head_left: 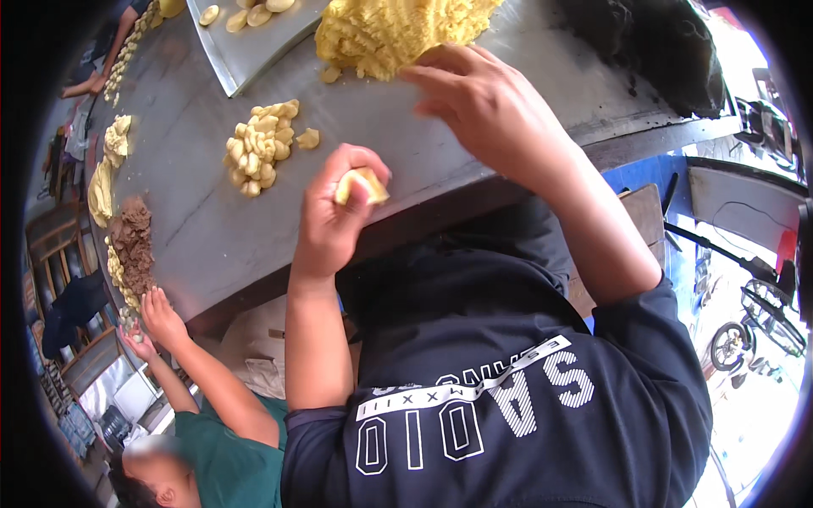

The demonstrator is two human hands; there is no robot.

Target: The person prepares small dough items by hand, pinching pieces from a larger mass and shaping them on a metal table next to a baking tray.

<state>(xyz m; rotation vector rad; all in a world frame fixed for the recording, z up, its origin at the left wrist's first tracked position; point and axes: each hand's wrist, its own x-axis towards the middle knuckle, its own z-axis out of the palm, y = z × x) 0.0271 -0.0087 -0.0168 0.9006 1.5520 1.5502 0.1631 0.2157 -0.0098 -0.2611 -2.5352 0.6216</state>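
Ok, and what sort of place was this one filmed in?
Probably a small bakery or pastry workshop: a large yellow mass that looks like dough, a pile of small pale pieces and a metal tray holding flattened rounds share one big work table.

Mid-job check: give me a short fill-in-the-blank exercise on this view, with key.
1. The dough piece is in the person's ____ hand.
2. The right hand is beside a large mound coloured ____.
3. The co-worker's shirt is coloured ____.

Missing words: left; yellow; green.
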